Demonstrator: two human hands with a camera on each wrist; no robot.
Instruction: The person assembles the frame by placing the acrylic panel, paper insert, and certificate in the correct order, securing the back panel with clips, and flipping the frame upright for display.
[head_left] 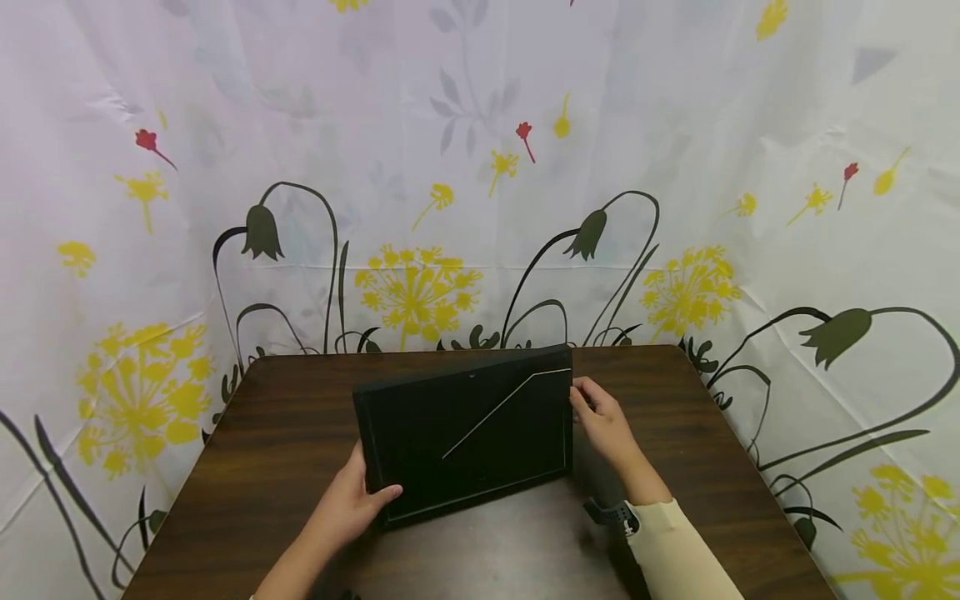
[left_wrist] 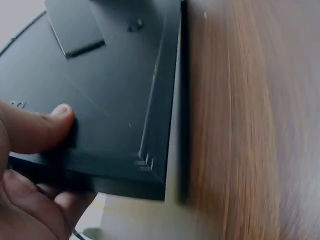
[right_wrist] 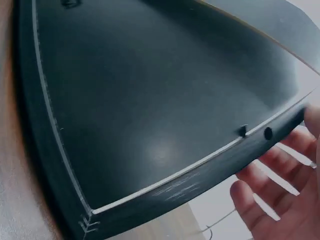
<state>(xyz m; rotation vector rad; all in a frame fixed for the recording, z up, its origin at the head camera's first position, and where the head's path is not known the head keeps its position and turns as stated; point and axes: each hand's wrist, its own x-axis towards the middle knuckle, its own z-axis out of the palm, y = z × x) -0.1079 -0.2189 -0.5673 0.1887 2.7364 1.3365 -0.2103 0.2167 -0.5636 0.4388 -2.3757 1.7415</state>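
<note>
A black picture frame [head_left: 465, 442] is held tilted above the table, its back side facing me. A thin light edge runs diagonally across that back, along a flat stand flap [left_wrist: 75, 25]. My left hand [head_left: 352, 500] grips the lower left corner, thumb [left_wrist: 47, 127] on the back panel and fingers curled beneath. At the right side of the frame, my right hand [head_left: 603, 417] holds the edge between thumb and fingers [right_wrist: 270, 185], which reach round behind it. Small metal fittings show on the back. The frame's front is hidden.
The brown wooden table [head_left: 277, 417] lies beneath, and light glares off its near middle. Behind it hangs a white flower-print curtain [head_left: 480, 208], wrapping round both sides. A dark watch [head_left: 611, 512] sits on the right wrist, below a pale sleeve [head_left: 682, 550].
</note>
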